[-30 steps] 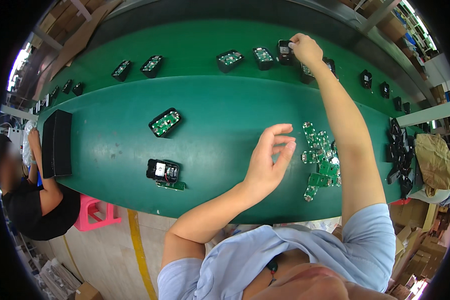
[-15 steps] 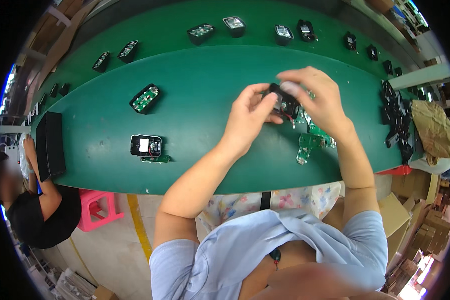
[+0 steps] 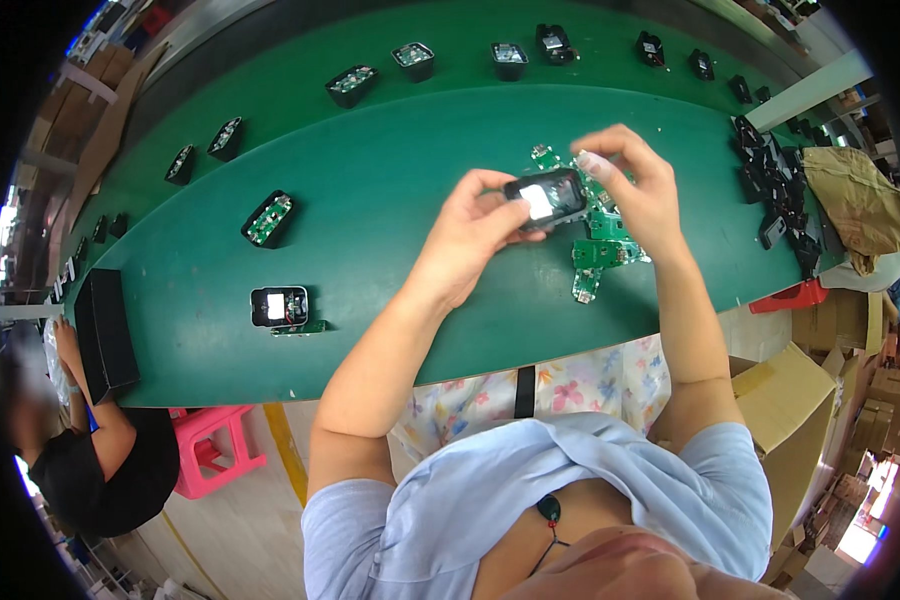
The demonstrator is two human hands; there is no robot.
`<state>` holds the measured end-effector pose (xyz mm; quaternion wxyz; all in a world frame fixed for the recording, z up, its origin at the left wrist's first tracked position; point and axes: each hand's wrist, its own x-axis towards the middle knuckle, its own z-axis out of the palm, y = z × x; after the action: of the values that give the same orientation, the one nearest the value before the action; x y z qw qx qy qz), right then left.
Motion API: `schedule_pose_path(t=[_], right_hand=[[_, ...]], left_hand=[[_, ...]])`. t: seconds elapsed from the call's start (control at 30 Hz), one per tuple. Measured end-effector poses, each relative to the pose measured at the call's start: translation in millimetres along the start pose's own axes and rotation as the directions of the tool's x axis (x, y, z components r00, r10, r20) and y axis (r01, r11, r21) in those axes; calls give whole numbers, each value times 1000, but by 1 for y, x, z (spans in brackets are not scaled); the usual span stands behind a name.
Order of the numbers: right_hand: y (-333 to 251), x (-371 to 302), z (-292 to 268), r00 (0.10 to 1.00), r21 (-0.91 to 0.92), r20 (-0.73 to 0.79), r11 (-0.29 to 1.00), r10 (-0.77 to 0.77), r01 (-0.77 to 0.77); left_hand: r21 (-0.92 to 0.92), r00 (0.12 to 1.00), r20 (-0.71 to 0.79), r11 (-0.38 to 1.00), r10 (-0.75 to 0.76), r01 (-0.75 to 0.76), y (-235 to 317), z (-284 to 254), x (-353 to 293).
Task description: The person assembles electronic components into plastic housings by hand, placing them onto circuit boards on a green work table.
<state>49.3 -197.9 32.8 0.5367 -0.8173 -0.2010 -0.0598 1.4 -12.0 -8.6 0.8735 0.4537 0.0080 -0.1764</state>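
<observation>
A small black plastic housing (image 3: pixel 567 192) with a pale, shiny patch inside is gripped between the thumb and fingers of my left hand (image 3: pixel 470 228). Just to its right, my right hand (image 3: pixel 642 188) is closed in a pinch, apart from the housing. What its fingertips hold, if anything, is too small to make out. Beneath and beside that hand lies a loose pile of green circuit boards (image 3: pixel 600 252). Left of my arms, another open black housing (image 3: pixel 280 318) rests with a circuit board (image 3: pixel 310 327) against it. Farther back sits a housing with a green board inside (image 3: pixel 268 220).
Several black housings (image 3: pixel 413 60) stand in a row on the green strip behind the table (image 3: pixel 390 290). A heap of black parts (image 3: pixel 770 185) and a brown paper bag (image 3: pixel 855 205) are at the right. A black box (image 3: pixel 105 330) and a seated person (image 3: pixel 120 470) are at left.
My left hand has tilted the housing so its inside faces up, and drawn it slightly left. My right hand has moved off the housing, its fingers now pinched. The whole view has shifted a little.
</observation>
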Motion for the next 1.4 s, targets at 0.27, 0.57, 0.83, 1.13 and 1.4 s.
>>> schedule_pose_path(t=[0.27,0.57,0.83,1.13,1.4], right_hand=[[32,11,10,980,-780,182,619,78,95],[34,7,20,978,-713,141,701,155,-8],[16,-2,14,927,603,23,735,374,-311],[-16,-23,32,962,749,147,609,229,-260],[-14,-19,42,959,695,119,668,255,-264]], left_hand=[[-153,940,-299,964,167,-220,13,-15,6],[-220,961,-263,964,88,-149,10,-8,6],[-132,958,-274,984,81,-121,9,-5,4],[-109,962,-265,989,65,-97,8,-1,4],[-93,963,-259,990,75,-102,8,-1,2]])
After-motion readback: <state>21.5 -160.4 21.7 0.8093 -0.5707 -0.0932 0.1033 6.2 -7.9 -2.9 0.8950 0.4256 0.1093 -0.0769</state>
